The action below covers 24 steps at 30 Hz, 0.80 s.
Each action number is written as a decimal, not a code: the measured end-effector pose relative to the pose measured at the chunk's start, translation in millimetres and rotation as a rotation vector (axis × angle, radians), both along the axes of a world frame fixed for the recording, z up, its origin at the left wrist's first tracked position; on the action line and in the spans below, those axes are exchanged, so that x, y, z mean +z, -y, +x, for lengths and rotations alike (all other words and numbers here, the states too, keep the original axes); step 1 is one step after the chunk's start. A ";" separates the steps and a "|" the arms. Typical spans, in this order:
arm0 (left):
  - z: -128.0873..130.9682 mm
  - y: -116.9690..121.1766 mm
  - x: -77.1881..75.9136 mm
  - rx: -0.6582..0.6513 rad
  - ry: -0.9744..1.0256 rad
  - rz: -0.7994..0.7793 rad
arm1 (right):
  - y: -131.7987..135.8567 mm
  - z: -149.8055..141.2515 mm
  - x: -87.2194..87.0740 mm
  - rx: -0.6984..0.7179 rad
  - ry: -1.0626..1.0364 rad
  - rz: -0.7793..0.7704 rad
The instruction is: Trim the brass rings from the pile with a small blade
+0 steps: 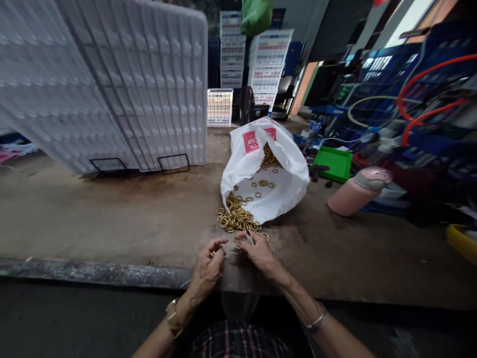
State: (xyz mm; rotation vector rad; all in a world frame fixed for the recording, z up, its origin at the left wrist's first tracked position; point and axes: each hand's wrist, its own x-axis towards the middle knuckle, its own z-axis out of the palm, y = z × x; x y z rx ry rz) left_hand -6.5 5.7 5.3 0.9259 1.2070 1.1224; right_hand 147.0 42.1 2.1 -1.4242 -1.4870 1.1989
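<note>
Stretching right across in front of me, the brown counter (pixel 112 223) carries everything within reach, its front edge scuffed and spattered on the left. Tall, pale ribbed plastic panels (pixel 160 84) stand on end over on the left side, with black wire stands (pixel 173 156) at their feet. Behind the counter I can see white crates (pixel 266 54) piled in columns, and a green bag (pixel 257 15) hangs in front of the upper ones.

Near the middle of the counter lies a white sack (pixel 286 194) with red print, its torn mouth gaping towards the worker. Off to the right of it there's a pink bottle (pixel 348 196) with a grey band below its lid, and just behind that a bright green tray (pixel 335 164).

The worker's two hands are low at the near edge, apart from each other. The left hand (pixel 208 263) is curled, thumb and fingers closed on a bit of gold-coloured metal, seemingly a ring or two. The right hand (pixel 257 251) bends its fingers down at the counter; whether it pinches anything, I can't tell from here. A gold-coloured band (pixel 174 322) circles the left wrist, a silver bangle (pixel 316 318) the right forearm.

Smallest are the brass-coloured rings (pixel 238 216), some inside the sack, most heaped at its mouth, a few loose by the right fingertips
</note>
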 end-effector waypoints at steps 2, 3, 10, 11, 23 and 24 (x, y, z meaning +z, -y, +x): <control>-0.9 0.0 1.6 0.006 -0.050 0.083 | 4.9 -10.5 1.5 0.029 -0.139 -0.136; -1.4 0.4 3.3 -0.001 -0.065 0.119 | 7.5 -14.6 2.7 0.043 -0.201 -0.208; -2.8 5.4 9.3 -0.070 -0.102 0.139 | 16.5 -26.7 8.0 0.145 -0.391 -0.436; -2.9 5.5 7.8 -0.057 -0.099 0.116 | 16.6 -27.0 6.6 0.141 -0.372 -0.412; -3.8 8.7 3.1 -0.114 -0.142 -0.088 | 15.2 -27.2 4.9 0.115 0.055 -0.071; -4.2 9.1 3.3 -0.133 -0.104 -0.128 | 15.4 -27.6 4.8 0.102 0.079 -0.050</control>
